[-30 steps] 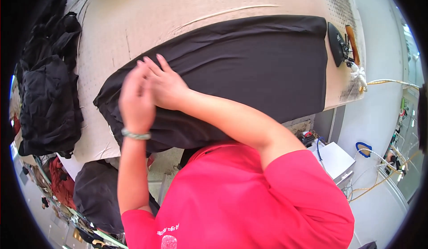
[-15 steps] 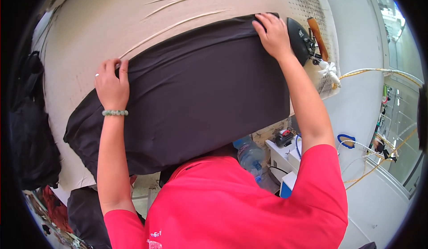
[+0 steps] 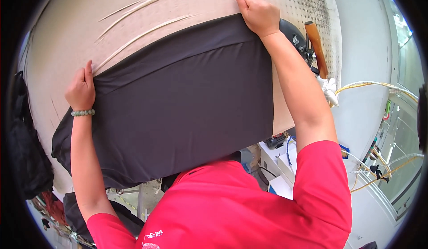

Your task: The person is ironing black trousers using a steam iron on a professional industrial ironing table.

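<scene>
A large piece of black cloth (image 3: 187, 101) lies across a beige padded ironing table (image 3: 147, 8), its near edge hanging over by my red shirt. My left hand (image 3: 81, 88) is closed on the cloth's far edge at the left, thumb pointing up. At the far right corner of the cloth, my right hand (image 3: 262, 16) is closed in a fist on the fabric. The far edge runs nearly straight between both hands, with a long fold or seam parallel to it. An iron (image 3: 292, 35) with a brown wooden handle (image 3: 316, 48) rests just right of my right forearm.
White and yellow cords (image 3: 370, 84) run rightward from the iron, past a white wrapped bundle (image 3: 330, 90). Dark garments (image 3: 29, 155) hang at the left edge. Below the table stand white boxes (image 3: 278, 159). Raised creases (image 3: 147, 32) cross the table cover.
Both hands have gone from loosely spread fingers to fists gripping the cloth's far edge. They moved left, and the fabric between them is now pulled smoother and tauter.
</scene>
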A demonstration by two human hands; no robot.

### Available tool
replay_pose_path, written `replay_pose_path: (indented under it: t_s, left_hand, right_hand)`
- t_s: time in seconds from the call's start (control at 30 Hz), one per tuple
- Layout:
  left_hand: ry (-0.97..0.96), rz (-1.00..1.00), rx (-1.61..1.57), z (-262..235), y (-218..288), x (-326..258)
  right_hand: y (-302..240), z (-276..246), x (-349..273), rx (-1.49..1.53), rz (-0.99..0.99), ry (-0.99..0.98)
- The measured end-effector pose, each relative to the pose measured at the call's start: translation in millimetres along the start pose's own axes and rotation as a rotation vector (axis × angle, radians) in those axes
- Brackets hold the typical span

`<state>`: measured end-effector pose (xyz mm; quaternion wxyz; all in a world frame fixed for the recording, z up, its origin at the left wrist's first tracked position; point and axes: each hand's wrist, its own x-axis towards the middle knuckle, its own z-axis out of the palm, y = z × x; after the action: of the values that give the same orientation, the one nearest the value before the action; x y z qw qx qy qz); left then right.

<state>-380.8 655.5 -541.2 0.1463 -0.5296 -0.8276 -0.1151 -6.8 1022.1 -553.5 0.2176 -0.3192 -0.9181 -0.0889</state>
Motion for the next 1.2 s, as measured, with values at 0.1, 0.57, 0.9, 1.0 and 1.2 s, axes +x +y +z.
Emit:
replay_pose_path:
  t_s: [0.1, 0.57, 0.9, 1.0, 1.2]
  left_hand:
    - [-0.041, 0.001, 0.080, -22, 26, 13]
    - [-0.616, 0.759, -0.571, -40, 280, 17]
    - [-0.451, 0.956, -0.546, 21, 321, 101]
    - [-0.421, 0.961, -0.532, 27, 331, 115]
    - [-0.405, 0.964, -0.523, 41, 314, 132]
  right_hand:
    - [-24, -28, 10, -0.097, 0.094, 0.047]
    - [-15, -70, -40, 0.195, -0.063, -0.300]
    - [74, -194, -57, 0.128, 0.650, -0.610]
    - [80, -191, -44, 0.478, 0.930, -0.748]
    - [62, -207, -36, 0.406, 0.652, -0.739]
